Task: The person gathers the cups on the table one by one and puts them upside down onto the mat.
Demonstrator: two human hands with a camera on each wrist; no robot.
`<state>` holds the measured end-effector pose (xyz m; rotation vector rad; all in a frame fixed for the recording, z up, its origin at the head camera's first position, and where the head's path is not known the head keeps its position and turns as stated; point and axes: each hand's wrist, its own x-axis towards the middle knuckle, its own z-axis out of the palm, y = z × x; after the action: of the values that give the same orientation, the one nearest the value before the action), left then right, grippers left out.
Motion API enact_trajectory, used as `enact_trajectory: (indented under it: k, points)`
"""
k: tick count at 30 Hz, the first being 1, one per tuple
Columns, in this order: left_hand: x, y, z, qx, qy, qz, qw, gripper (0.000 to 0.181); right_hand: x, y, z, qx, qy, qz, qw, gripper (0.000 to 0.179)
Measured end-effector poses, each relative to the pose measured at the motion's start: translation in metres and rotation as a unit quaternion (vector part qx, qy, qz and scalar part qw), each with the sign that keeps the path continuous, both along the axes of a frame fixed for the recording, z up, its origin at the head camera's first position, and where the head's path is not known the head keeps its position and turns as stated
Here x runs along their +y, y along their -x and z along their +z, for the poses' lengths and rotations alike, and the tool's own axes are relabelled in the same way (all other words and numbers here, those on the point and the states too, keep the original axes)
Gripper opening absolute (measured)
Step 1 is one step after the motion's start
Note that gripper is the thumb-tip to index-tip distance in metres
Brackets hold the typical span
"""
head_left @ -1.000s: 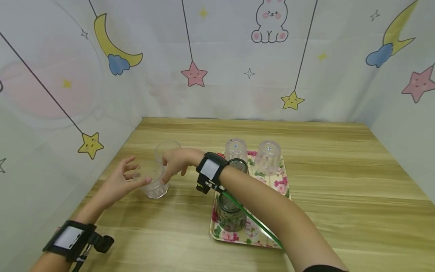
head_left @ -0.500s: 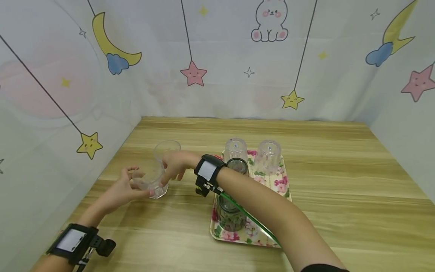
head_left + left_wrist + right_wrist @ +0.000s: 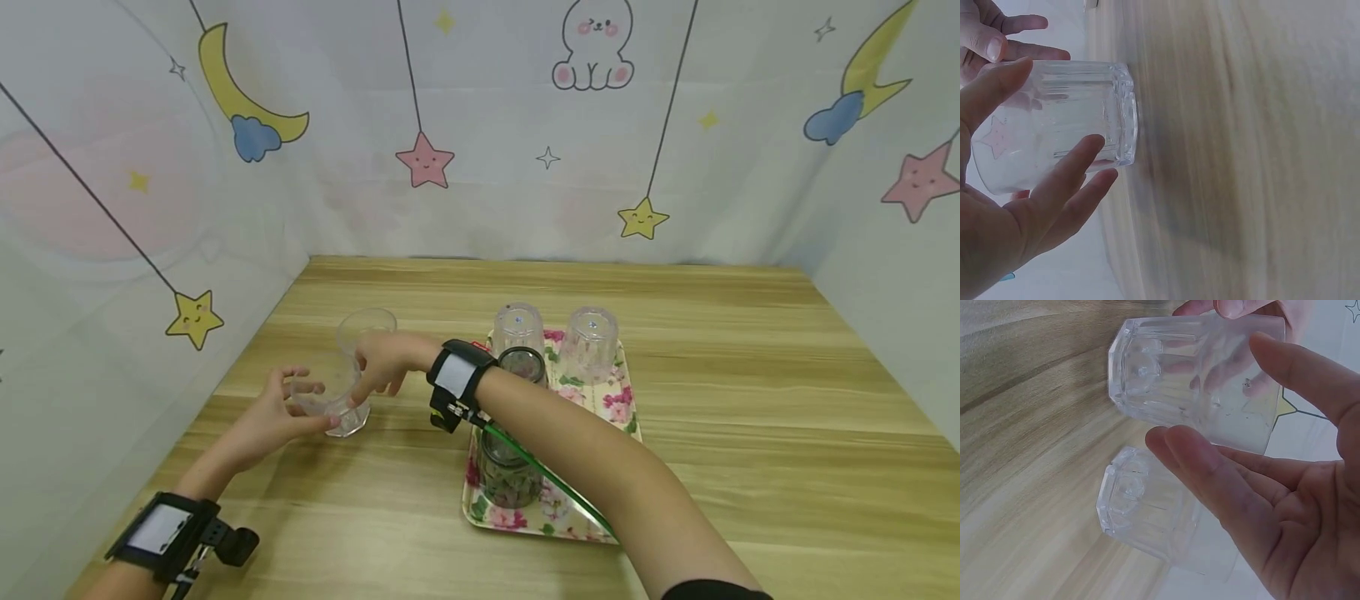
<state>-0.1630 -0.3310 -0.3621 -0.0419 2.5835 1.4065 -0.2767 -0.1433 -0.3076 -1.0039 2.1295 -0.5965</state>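
In the head view, a clear drinking glass stands upright on the wooden table at the left, its wide rim up. My left hand holds it from the left, thumb on the near side and fingers round the far side. From the right my right hand grips the same glass, its thumb against the wall near the rim. A second clear glass stands just behind, partly hidden by my right hand; its rim shows in the head view. My right fingertips lie between the two glasses.
A floral tray lies right of the hands, under my right forearm. On it, clear glasses stand upside down at the back, with dark-rimmed glass containers along the left side. A printed cloth backs the table.
My left hand has come in a little to the right and lower, its thumb now against the glass. My right hand has barely shifted. The glasses stay in place.
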Motion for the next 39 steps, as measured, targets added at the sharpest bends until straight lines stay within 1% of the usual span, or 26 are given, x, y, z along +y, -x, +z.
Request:
enact_trajectory:
  k: [4,11,19,21,25,27,30,32,34,36,37,39]
  points:
    - [-0.001,0.0,0.001,-0.002,-0.002,0.002,1.0,0.093,0.0,0.0,0.001,-0.004,-0.001,0.0,1.0,0.027]
    - [-0.003,0.0,0.004,0.007,0.0,0.005,1.0,0.091,0.001,0.001,0.002,0.002,0.006,0.003,1.0,0.028]
    - [-0.003,-0.003,0.015,0.02,0.003,0.008,0.9998,0.089,0.003,0.001,0.006,0.01,0.033,0.01,0.9994,0.026]
    - [-0.003,-0.003,0.017,0.025,0.004,0.008,0.9996,0.087,0.004,0.001,0.008,0.017,0.033,0.012,0.9992,0.027]
    - [-0.005,-0.004,0.022,0.034,0.017,0.003,0.9993,0.085,0.005,0.0,0.013,0.055,0.04,0.028,0.9973,0.028]
    - [-0.006,-0.004,0.026,0.038,0.022,0.0,0.999,0.086,0.005,-0.001,0.015,0.069,0.053,0.034,0.9956,0.027]
    - [-0.006,-0.005,0.033,0.047,0.029,0.001,0.9985,0.086,0.007,-0.002,0.019,0.07,0.082,0.037,0.9934,0.029]
    - [-0.006,-0.006,0.037,0.052,0.032,0.001,0.9981,0.087,0.008,-0.003,0.021,0.078,0.093,0.034,0.992,0.041]
    - [-0.006,-0.007,0.041,0.055,0.035,0.002,0.9979,0.087,0.009,-0.003,0.024,0.091,0.092,0.03,0.9912,0.058]
    - [-0.006,-0.007,0.045,0.056,0.035,-0.001,0.9978,0.088,0.01,-0.003,0.027,0.113,0.083,0.028,0.9897,0.072]
    - [-0.006,-0.007,0.047,0.055,0.033,-0.003,0.9979,0.088,0.01,-0.003,0.028,0.122,0.08,0.029,0.9889,0.076]
    - [-0.006,-0.007,0.05,0.056,0.033,-0.006,0.9979,0.088,0.011,-0.003,0.03,0.126,0.082,0.032,0.9881,0.078]
